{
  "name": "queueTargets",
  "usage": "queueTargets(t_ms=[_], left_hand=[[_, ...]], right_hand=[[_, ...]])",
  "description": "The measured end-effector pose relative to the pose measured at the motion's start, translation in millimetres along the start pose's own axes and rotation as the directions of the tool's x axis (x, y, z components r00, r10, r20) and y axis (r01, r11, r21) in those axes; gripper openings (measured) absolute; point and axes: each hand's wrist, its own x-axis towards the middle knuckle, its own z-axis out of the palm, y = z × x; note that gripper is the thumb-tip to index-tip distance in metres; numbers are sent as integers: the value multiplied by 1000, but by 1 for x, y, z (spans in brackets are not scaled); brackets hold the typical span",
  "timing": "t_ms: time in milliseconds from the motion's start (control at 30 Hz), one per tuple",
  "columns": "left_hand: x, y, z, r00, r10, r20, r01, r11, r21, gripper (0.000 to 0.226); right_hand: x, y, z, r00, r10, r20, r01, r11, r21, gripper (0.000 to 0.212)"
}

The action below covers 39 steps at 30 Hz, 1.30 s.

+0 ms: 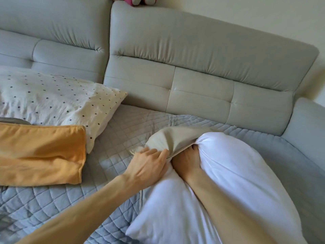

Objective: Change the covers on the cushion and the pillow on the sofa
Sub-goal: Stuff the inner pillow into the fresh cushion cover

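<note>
White pillow point(237, 173), bare and puffy, lies on the sofa's point(211, 67) quilted seat pad point(123, 124), its far corner tucked into the mouth of a beige cover point(175, 136). My right hand point(188, 161) clutches that corner, fingers dug under the hem. My left hand point(149, 164), just beside it, grips the hem. An orange cushion point(40, 154) and a dotted pillow point(52, 99) lie left.

Pale grey-green leather sofa point(202, 67), two tufted back sections meeting at a seam left of centre, armrest point(306, 127) at right, seat under a blue-grey quilted mat point(123, 120), cream wall point(246, 14) behind, pink-and-grey plush point(137, 0) on the backrest top, soft even daylight.
</note>
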Motion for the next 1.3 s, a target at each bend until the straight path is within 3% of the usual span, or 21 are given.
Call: queueTargets(t_ms=[100,167,267,333,400,467,533,567,633,700,767,900,1000,1067,1167,1233,1300], left_hand=[[-1,0,7,975,-156,160,158,987,-3,19],[-6,-4,8,907,-293,304,316,948,-29,22],[-16,-6,9,837,-318,446,363,932,-16,36],[-18,-8,7,819,-310,483,356,935,-4,41],[-17,-13,3,795,-318,517,374,927,-4,39],[-10,-17,-6,784,-307,539,355,935,15,35],[4,-17,-19,797,-269,541,275,959,72,28],[13,-17,-26,791,-248,558,226,968,110,27],[38,-15,-43,729,-229,645,129,971,199,28],[67,-10,-60,661,-243,710,50,958,281,34],[96,2,-71,683,-256,684,18,942,335,30],[146,44,-70,821,-194,537,-31,924,382,35],[174,72,-50,920,-72,386,27,992,122,23],[187,90,-37,896,47,442,-31,999,-43,11],[198,107,-27,819,148,554,-176,984,-4,21],[201,107,-22,816,157,556,-276,951,137,23],[197,107,-23,806,185,563,-429,837,339,27]], right_hand=[[1,-7,-7,998,19,51,-25,993,119,42],[-9,-13,-26,995,-11,100,-13,972,234,44],[-41,-10,-64,946,-66,317,-78,905,419,57],[-66,10,-92,912,-175,370,-90,797,598,60],[-85,38,-123,890,-232,392,-166,637,753,46],[-97,69,-148,936,-56,348,-300,391,870,21],[-102,101,-153,912,324,254,-330,207,921,10],[-104,116,-147,840,492,227,-368,209,906,12],[-110,149,-120,696,674,249,-576,317,753,44],[-125,167,-94,605,647,464,-786,391,479,80],[-135,170,-87,555,552,623,-831,332,446,91],[-140,172,-97,609,464,643,-791,286,541,72],[-145,174,-103,606,344,717,-789,151,595,68],[-149,174,-103,661,257,705,-733,21,679,59],[-151,167,-107,768,115,629,-597,-226,770,41],[-150,163,-104,814,106,572,-537,-241,809,47],[-145,153,-103,847,112,520,-494,-197,847,49]])
